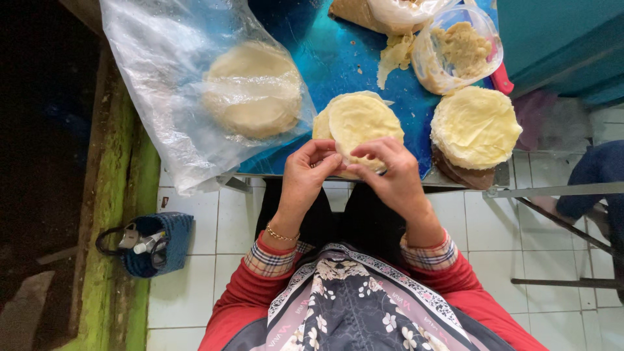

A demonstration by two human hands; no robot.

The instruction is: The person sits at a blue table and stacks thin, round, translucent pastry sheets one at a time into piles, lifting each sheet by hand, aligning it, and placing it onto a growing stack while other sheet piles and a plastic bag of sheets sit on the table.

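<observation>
At the near edge of the blue table [338, 58], both my hands met over one thin round of pale dough [361, 120]. My left hand [305, 175] pinched its near rim between thumb and fingertips; my right hand [393, 179] curled over the same rim, fingers closed on it. The round lay atop a short stack at 12 o'clock from my hands, overhanging the table edge slightly.

Progress, as judged: a neat finished-looking stack [474, 127] sat at 2 o'clock; a further pile remained inside the clear plastic bag [169, 78] at 10 o'clock, so a good share looked undone. A tub of crumbly filling [458, 49] stood at 1 o'clock.

Room: the table top was crowded left and right, with bare blue only in the middle beyond the stack. A blue basket [159, 250] sat on the tiled floor at 8 o'clock.
</observation>
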